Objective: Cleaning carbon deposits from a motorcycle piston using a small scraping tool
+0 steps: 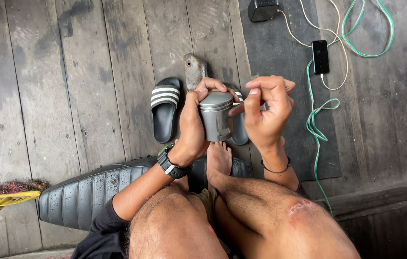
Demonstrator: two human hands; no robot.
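My left hand (193, 125) grips a grey metal piston (216, 116), a short cylinder with grooves under its flat top, held upright above my bare foot (219, 158). My right hand (266, 111) is beside the piston on its right, fingers curled, index finger and thumb touching the piston's upper edge. Whether they pinch something small I cannot tell. A black watch (171, 164) is on my left wrist, a thin black band (276, 169) on my right.
A pair of black slides with white stripes (164, 114) lies on the wooden plank floor, a flat metal part (195, 70) behind them. I sit on a black ribbed seat (81, 192). A phone (320, 56) with cables lies on a dark mat at right; a yellow broom (2, 199) at left.
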